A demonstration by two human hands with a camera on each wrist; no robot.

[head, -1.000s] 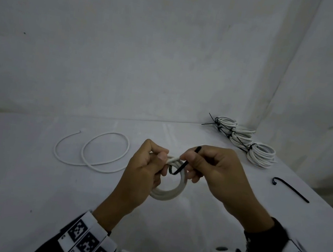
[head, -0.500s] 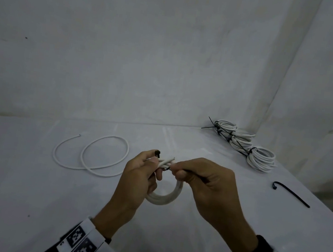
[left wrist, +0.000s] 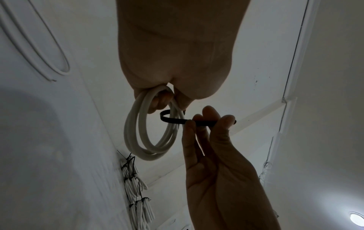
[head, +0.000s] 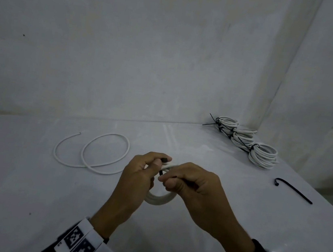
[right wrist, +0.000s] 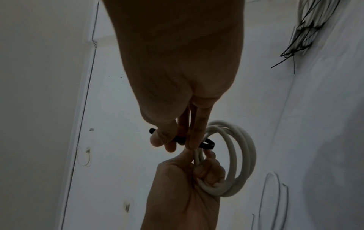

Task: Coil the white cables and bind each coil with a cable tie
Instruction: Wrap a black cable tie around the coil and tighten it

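Above the white table (head: 27, 181), my left hand (head: 144, 175) grips a small white cable coil (head: 159, 199) at its top. The coil (left wrist: 149, 137) hangs below the fingers. My right hand (head: 185, 183) pinches a black cable tie (left wrist: 197, 122) that curves round the coil's strands. The tie's head (head: 165, 160) shows by my left thumb. In the right wrist view the tie (right wrist: 204, 144) passes through the coil (right wrist: 236, 163) just above my left fingers.
A loose white cable (head: 94, 152) lies in open loops at the left of the table. Several bound coils (head: 250, 145) sit at the back right corner. A spare black cable tie (head: 292, 190) lies near the right edge.
The tie's free end, held up by my right hand a second ago, has been brought round the coil and pulled rightward. Both hands have closed in together.
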